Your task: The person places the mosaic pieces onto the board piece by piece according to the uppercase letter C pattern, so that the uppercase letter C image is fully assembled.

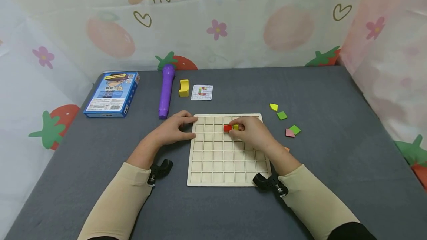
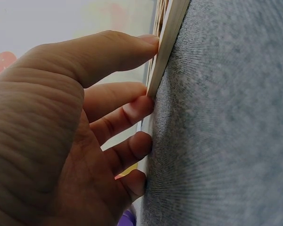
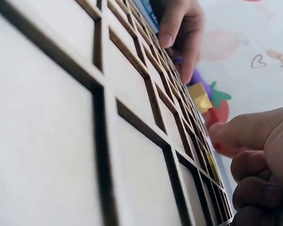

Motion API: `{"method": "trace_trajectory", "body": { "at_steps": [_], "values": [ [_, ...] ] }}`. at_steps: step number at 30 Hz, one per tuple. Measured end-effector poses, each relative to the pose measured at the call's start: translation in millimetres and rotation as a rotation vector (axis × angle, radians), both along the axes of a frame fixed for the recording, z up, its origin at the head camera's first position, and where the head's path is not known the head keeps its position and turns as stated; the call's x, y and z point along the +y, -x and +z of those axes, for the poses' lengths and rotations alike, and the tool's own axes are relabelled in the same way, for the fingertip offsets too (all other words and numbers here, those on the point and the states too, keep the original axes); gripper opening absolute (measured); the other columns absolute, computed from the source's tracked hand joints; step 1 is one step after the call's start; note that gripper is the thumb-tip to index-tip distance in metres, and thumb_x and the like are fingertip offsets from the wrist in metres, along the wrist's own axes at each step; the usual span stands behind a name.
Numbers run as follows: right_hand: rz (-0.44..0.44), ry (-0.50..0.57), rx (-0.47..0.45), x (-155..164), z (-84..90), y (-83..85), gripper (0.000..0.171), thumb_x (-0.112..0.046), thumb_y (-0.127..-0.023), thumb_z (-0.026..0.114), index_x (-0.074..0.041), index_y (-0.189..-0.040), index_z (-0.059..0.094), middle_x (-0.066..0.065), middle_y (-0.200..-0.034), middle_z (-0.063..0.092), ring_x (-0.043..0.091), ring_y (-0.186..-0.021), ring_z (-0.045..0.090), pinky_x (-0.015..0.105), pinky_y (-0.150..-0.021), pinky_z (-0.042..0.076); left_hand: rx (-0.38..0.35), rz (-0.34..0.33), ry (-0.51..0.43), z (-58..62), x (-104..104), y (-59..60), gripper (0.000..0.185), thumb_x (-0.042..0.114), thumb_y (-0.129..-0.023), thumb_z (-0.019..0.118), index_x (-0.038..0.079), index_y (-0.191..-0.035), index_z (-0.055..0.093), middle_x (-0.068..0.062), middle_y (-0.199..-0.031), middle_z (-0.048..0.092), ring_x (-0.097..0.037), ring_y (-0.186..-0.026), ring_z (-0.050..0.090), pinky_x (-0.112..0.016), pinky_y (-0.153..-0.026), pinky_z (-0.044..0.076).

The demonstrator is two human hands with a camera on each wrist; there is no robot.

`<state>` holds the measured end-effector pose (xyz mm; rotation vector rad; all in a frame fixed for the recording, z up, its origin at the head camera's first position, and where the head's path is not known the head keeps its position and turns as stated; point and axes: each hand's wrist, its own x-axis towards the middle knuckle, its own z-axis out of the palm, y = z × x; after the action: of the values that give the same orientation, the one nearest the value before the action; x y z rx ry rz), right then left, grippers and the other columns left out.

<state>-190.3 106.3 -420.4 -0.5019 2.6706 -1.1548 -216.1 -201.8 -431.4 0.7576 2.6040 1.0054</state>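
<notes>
A square wooden grid board (image 1: 213, 166) lies on the grey table. My right hand (image 1: 251, 130) is over its upper part, pinching a red tile (image 1: 227, 128) between thumb and index fingertips. Just beneath those fingers, a yellow tile (image 1: 235, 127) sits in a neighbouring cell; the right wrist view shows this yellow tile (image 3: 212, 167) low among the grid ridges. At the board's upper left edge rests my left hand (image 1: 171, 129), its thumb and fingertips touching the rim. The left wrist view has the left thumb (image 2: 118, 49) against the board's side (image 2: 167, 47), fingers loosely extended.
Right of the board lie a yellow tile (image 1: 274, 107), two green tiles (image 1: 281, 115), a pink tile (image 1: 290, 133) and an orange piece (image 1: 287, 149) partly behind the forearm. Behind stand a blue box (image 1: 111, 93), a purple microphone-shaped object (image 1: 166, 92), a yellow block (image 1: 184, 88) and a pattern card (image 1: 197, 93).
</notes>
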Motion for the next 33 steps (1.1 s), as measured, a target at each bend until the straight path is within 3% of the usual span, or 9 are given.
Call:
{"method": "trace_trajectory", "body": {
  "at_steps": [4, 12, 16, 20, 25, 33],
  "values": [
    [0.004, -0.049, 0.04, 0, -3.8, 0.3, 0.029, -0.019, -0.093, 0.073, -0.008, -0.119, 0.076, -0.002, -0.067, 0.052, 0.013, -0.059, 0.043, 0.031, -0.062, 0.036, 0.002, 0.002, 0.003, -0.5, 0, 0.1, 0.063, 0.02, -0.092, 0.079, -0.001, -0.146, 0.055, -0.011, -0.122, 0.053, -0.025, -0.099, 0.046, -0.039, -0.083, 0.037],
    [-0.017, -0.103, 0.115, 1, -5.6, -3.7, 0.023, -0.022, -0.095, 0.074, -0.016, -0.115, 0.08, -0.003, -0.061, 0.049, 0.013, -0.058, 0.042, 0.031, -0.056, 0.032, 0.011, -0.002, 0.013, 1.7, 3, 0.1, 0.064, 0.021, -0.092, 0.079, -0.001, -0.147, 0.055, -0.01, -0.121, 0.053, -0.025, -0.1, 0.047, -0.04, -0.084, 0.037],
    [-0.038, -0.187, 0.152, 1, -4.9, -6.2, 0.025, -0.027, -0.097, 0.072, -0.022, -0.12, 0.08, -0.001, -0.074, 0.064, 0.014, -0.063, 0.046, 0.031, -0.052, 0.031, 0.018, -0.01, 0.019, 2.8, 4, -0.3, 0.064, 0.021, -0.092, 0.078, -0.001, -0.146, 0.055, -0.01, -0.121, 0.053, -0.025, -0.1, 0.047, -0.039, -0.084, 0.037],
    [-0.014, -0.246, 0.154, -1, -2.2, -6.5, 0.03, -0.029, -0.098, 0.07, -0.024, -0.127, 0.077, -0.001, -0.073, 0.063, 0.015, -0.064, 0.046, 0.031, -0.052, 0.03, 0.024, -0.007, 0.018, 4.3, 2, -1.8, 0.063, 0.019, -0.091, 0.079, -0.002, -0.145, 0.055, -0.011, -0.12, 0.053, -0.025, -0.099, 0.046, -0.04, -0.084, 0.037],
    [0.0, -0.183, 0.135, 2, 4.1, -4.6, 0.034, -0.028, -0.098, 0.071, -0.019, -0.131, 0.074, -0.004, -0.059, 0.045, 0.014, -0.055, 0.038, 0.031, -0.052, 0.027, 0.02, -0.007, 0.009, 4.3, 1, -2.7, 0.063, 0.018, -0.091, 0.079, -0.003, -0.145, 0.056, -0.011, -0.12, 0.053, -0.025, -0.099, 0.046, -0.039, -0.083, 0.036],
    [-0.093, -0.058, 0.074, 28, 19.8, 4.0, 0.039, -0.026, -0.099, 0.071, -0.012, -0.136, 0.069, -0.001, -0.059, 0.041, 0.016, -0.05, 0.033, 0.033, -0.051, 0.03, 0.012, -0.005, 0.01, 4.0, 3, -3.0, 0.063, 0.018, -0.091, 0.079, -0.002, -0.146, 0.055, -0.011, -0.121, 0.053, -0.025, -0.099, 0.046, -0.039, -0.083, 0.037]
  ]
}}
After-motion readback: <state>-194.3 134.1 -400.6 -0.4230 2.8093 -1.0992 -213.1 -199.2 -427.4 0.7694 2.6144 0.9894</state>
